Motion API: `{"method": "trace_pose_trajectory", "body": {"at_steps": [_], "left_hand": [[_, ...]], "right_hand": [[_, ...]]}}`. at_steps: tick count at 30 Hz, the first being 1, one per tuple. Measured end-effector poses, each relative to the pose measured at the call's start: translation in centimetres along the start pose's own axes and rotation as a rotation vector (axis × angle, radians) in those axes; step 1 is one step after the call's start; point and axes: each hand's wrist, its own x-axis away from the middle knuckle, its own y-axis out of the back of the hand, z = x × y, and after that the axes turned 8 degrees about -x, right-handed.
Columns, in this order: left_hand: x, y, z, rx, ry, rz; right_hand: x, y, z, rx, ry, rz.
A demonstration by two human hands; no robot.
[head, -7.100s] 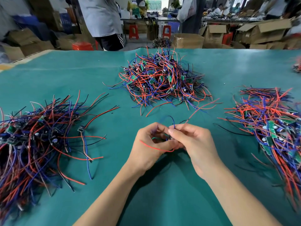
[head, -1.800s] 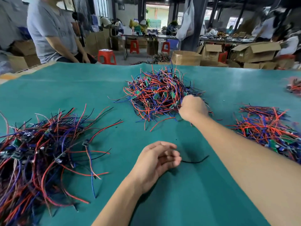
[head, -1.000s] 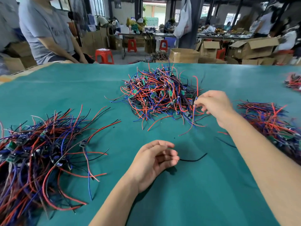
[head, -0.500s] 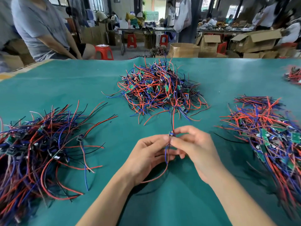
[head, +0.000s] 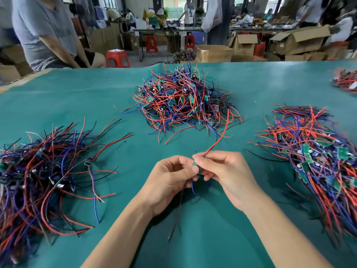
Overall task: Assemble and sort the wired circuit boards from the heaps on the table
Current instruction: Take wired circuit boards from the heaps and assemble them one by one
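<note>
The green worktop (head: 81, 97) carries three big heaps: a middle heap (head: 183, 101), a left heap (head: 44, 171) and a right heap (head: 316, 155). Between them, the left hand (head: 170, 178) and right hand (head: 228, 175) meet, both pinching one small circuit board (head: 194, 163). Its red wire (head: 222, 132) trails back toward the middle heap; a pull could snag it and drag others along, or the tiny board could slip.
</note>
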Motion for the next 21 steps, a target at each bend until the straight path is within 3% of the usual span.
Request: {"method": "trace_pose_trajectory", "body": {"at_steps": [11, 18, 21], "left_hand": [[0.21, -0.57, -0.09, -0.042, 0.049, 0.026], [0.43, -0.76, -0.21, -0.077, 0.029, 0.019], [0.40, -0.83, -0.35, -0.110, 0.033, 0.043]], "right_hand": [[-0.26, 0.28, -0.23, 0.064, 0.063, -0.192], [-0.18, 0.47, -0.06, 0.040, 0.024, -0.113], [-0.59, 0.74, 0.13, 0.018, 0.081, -0.270]]}}
